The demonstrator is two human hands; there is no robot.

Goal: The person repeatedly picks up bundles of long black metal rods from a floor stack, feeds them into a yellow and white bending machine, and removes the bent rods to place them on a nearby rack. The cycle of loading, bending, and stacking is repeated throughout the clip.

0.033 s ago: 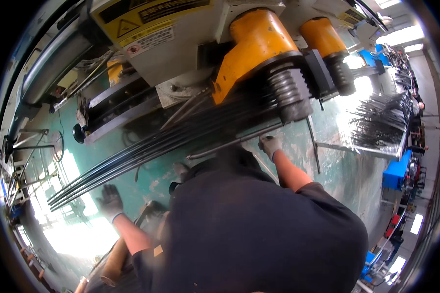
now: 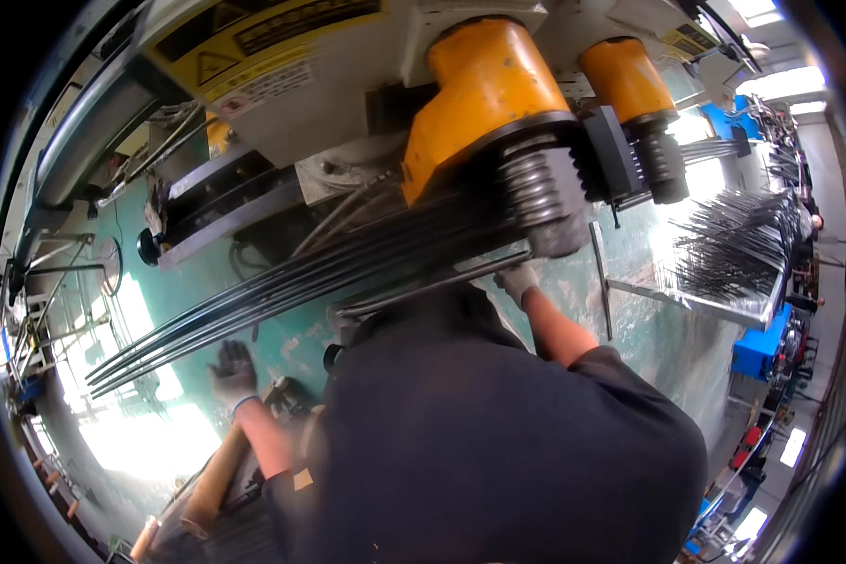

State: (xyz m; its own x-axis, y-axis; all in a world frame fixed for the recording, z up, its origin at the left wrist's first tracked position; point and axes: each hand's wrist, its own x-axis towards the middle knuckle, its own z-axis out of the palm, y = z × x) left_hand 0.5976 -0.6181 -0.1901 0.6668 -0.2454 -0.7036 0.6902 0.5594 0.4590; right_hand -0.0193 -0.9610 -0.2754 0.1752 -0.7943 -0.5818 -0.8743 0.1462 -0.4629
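My left hand (image 2: pixel 233 374), in a light glove with dark fingers, is raised with its fingers apart. It holds nothing and is just below a bundle of long, thin dark metal rods (image 2: pixel 174 343). The rods run from the far left up toward the machine. My right hand (image 2: pixel 517 282), in a pale glove, is closed beside the right end of a grey metal bar (image 2: pixel 423 285) in front of my body. Whether its curled fingers hold anything is hidden. Above it hangs a ribbed steel machine spindle (image 2: pixel 540 193) under an orange housing (image 2: pixel 489 75).
A second orange housing (image 2: pixel 625 75) stands to the right. Beyond it, a metal rack (image 2: pixel 714 305) bears a heap of thin rods (image 2: pixel 733 244). A brown cardboard tube (image 2: pixel 211 484) lies at lower left. The green floor (image 2: pixel 291 348) is worn and sunlit in places.
My left hand has moved a little right and up, its fingers still spread. My right hand has shifted slightly left, staying beside the bar's end. The view has tilted slightly.
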